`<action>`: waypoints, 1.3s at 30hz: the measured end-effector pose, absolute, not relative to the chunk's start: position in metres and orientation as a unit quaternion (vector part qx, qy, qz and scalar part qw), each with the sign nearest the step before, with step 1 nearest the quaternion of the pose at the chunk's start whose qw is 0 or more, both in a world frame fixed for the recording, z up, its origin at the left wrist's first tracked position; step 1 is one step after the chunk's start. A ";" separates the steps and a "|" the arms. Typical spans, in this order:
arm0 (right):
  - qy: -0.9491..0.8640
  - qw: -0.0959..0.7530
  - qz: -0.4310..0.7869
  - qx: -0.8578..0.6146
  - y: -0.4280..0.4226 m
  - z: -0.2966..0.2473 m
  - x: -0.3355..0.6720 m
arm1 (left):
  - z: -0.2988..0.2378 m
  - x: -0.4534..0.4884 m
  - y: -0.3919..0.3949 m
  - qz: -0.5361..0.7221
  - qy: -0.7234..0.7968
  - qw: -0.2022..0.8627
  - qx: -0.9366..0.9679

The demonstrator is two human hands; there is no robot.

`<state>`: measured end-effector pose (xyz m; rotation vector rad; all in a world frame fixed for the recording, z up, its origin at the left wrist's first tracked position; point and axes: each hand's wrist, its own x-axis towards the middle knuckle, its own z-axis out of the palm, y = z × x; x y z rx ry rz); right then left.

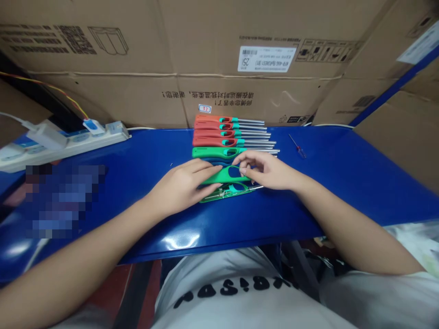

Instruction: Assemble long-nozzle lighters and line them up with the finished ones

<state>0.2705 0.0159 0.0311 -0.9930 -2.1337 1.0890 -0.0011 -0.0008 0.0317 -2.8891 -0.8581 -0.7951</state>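
Note:
My left hand (178, 185) has its fingers and thumb closed on the left end of a green lighter shell half (224, 174). At the shell's right end, by the oval trigger opening, my right hand (265, 169) pinches the rim. Just below the shell lies an opened long-neck lighter (226, 193), with its inner parts, turquoise trigger and metal tube showing. Right behind my hands is a closed green lighter (209, 152), with something dark blue partly hidden below it. Several red lighters (209, 132) lie in a row beyond, their metal tubes pointing right.
A small screwdriver (297, 147) lies to the right on the blue table (325, 192). On the left are a power strip (113, 132) with plugs and a blurred-out flat object (65, 201). A cardboard wall (137, 100) closes off the back.

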 end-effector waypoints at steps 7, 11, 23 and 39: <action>-0.895 0.181 0.256 -0.319 0.009 0.043 0.272 | 0.029 0.005 -0.008 -0.195 -0.292 -0.076 -0.933; -0.914 0.151 0.228 -0.300 0.010 0.040 0.271 | 0.029 0.007 -0.009 -0.166 -0.299 -0.093 -0.935; -0.925 0.131 0.193 -0.301 0.009 0.035 0.270 | 0.042 0.000 -0.012 -0.083 -0.318 -0.047 -0.943; -0.943 0.067 0.037 -0.325 0.004 0.034 0.264 | 0.033 0.006 -0.012 -0.077 -0.347 0.011 -0.934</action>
